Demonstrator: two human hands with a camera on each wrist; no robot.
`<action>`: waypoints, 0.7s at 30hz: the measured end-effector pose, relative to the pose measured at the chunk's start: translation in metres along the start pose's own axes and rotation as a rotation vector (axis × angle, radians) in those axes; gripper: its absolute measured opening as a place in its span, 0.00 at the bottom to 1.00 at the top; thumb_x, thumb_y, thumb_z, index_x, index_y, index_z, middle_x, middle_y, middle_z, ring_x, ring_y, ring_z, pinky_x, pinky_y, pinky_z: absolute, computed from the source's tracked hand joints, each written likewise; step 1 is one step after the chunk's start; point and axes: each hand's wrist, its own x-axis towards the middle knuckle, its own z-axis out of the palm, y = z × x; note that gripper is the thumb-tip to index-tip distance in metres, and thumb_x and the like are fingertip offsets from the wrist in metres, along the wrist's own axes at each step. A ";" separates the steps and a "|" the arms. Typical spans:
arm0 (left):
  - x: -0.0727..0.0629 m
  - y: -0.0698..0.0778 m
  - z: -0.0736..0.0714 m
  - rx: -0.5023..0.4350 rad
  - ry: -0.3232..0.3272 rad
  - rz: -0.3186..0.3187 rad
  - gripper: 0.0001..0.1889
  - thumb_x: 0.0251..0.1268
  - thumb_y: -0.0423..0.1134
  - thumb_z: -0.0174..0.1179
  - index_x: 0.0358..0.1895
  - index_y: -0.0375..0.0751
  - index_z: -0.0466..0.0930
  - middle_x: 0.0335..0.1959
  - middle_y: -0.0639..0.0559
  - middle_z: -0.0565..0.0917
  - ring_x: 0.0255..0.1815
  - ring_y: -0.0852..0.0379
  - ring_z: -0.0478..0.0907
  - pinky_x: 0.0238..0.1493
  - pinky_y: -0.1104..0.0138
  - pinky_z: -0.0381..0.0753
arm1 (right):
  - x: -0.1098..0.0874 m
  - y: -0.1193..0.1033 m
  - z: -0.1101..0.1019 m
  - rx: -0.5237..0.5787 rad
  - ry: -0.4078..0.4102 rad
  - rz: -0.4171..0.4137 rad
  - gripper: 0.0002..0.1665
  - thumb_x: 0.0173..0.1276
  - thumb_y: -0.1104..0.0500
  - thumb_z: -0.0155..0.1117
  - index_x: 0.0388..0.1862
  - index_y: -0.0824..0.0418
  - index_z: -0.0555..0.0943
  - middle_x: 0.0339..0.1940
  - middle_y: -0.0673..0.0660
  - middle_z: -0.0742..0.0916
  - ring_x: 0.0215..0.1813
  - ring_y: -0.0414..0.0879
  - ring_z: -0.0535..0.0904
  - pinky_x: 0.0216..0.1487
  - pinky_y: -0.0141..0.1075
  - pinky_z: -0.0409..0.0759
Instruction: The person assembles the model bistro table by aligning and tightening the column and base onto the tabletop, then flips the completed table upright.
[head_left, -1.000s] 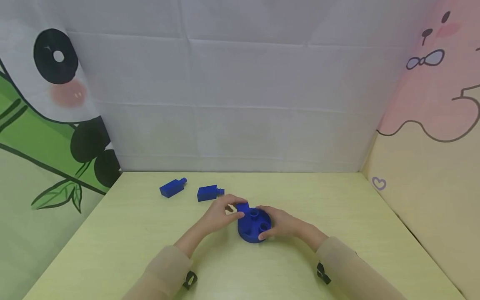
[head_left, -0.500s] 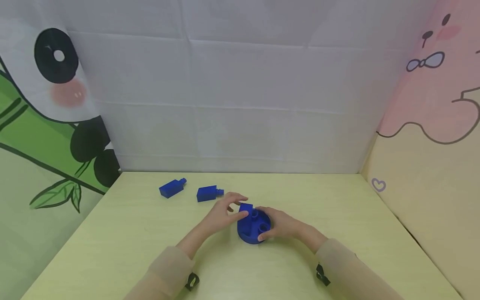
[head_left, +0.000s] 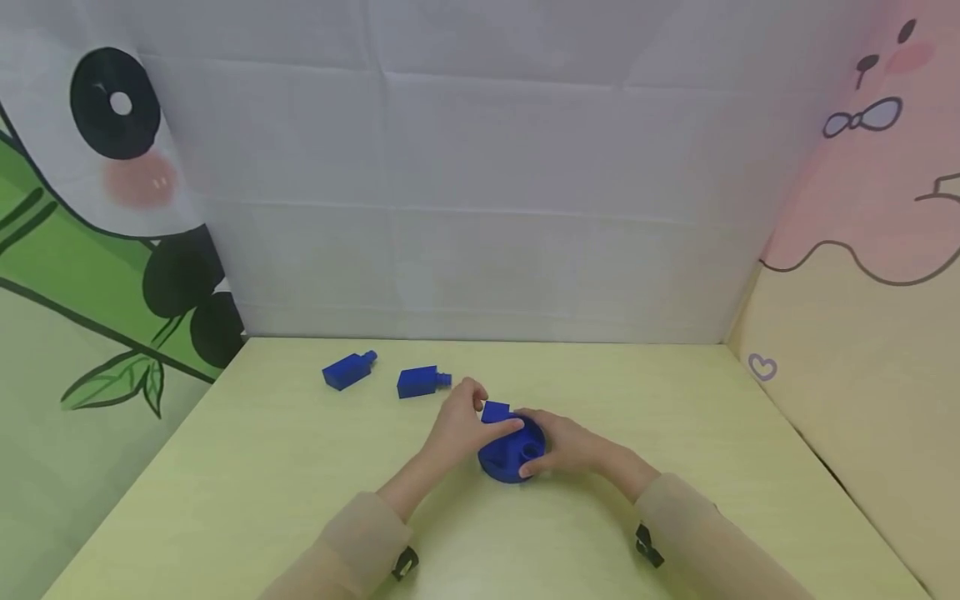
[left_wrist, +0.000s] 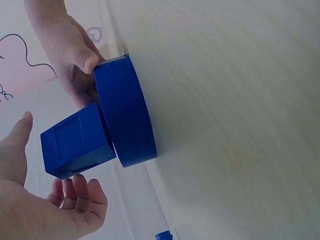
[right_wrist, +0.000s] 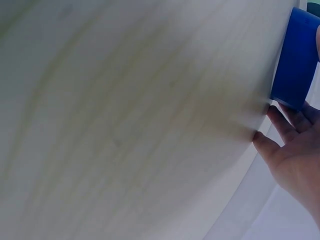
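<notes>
A round blue base (head_left: 501,473) with raised ring sockets lies on the table, gripped at its right rim by my right hand (head_left: 570,443). Thumb at the front, its other fingers go behind the base. On the base's far left part stands a blue rectangular block (left_wrist: 77,137); its lower end is hidden. My left hand (head_left: 461,421) is around this block with the thumb reaching across in front. In the left wrist view that thumb is clear of the block, while loosely bent fingers lie close by its edge; contact cannot be told.
Two blue bottle-shaped blocks with threaded necks lie on their sides at the back left: one block (head_left: 347,372) farther left, another block (head_left: 417,382) nearer the left hand. A white cloth wall (head_left: 480,208) closes off the back of the pale yellow table (head_left: 225,500).
My left hand has turned and shifted right, its thumb sweeping across in front of the block. The block has rotated slightly. My right hand keeps its hold on the round base.
</notes>
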 end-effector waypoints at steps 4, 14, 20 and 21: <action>0.000 0.000 0.001 -0.012 -0.003 -0.001 0.28 0.47 0.56 0.71 0.38 0.42 0.65 0.31 0.49 0.68 0.32 0.54 0.67 0.29 0.68 0.68 | 0.000 0.001 -0.001 -0.001 0.005 -0.005 0.53 0.53 0.43 0.73 0.72 0.59 0.59 0.67 0.59 0.71 0.65 0.55 0.70 0.62 0.50 0.70; 0.001 -0.007 -0.003 -0.034 -0.055 0.057 0.23 0.51 0.50 0.70 0.41 0.43 0.68 0.31 0.51 0.71 0.33 0.56 0.68 0.31 0.69 0.72 | 0.001 0.002 -0.001 -0.002 0.000 0.010 0.54 0.53 0.42 0.72 0.72 0.58 0.58 0.68 0.60 0.70 0.67 0.56 0.68 0.63 0.51 0.69; 0.000 -0.009 -0.008 -0.047 -0.113 0.120 0.21 0.53 0.47 0.70 0.45 0.43 0.72 0.38 0.52 0.77 0.38 0.56 0.74 0.37 0.66 0.77 | 0.000 0.001 0.000 -0.004 0.000 0.010 0.54 0.53 0.42 0.72 0.72 0.59 0.58 0.68 0.61 0.70 0.66 0.57 0.68 0.63 0.51 0.69; 0.000 -0.010 -0.009 -0.045 -0.132 0.141 0.21 0.54 0.46 0.69 0.46 0.43 0.73 0.40 0.52 0.78 0.39 0.56 0.75 0.40 0.64 0.79 | 0.000 0.001 0.000 -0.004 -0.002 0.009 0.54 0.53 0.42 0.72 0.72 0.59 0.58 0.68 0.60 0.71 0.66 0.56 0.68 0.63 0.51 0.69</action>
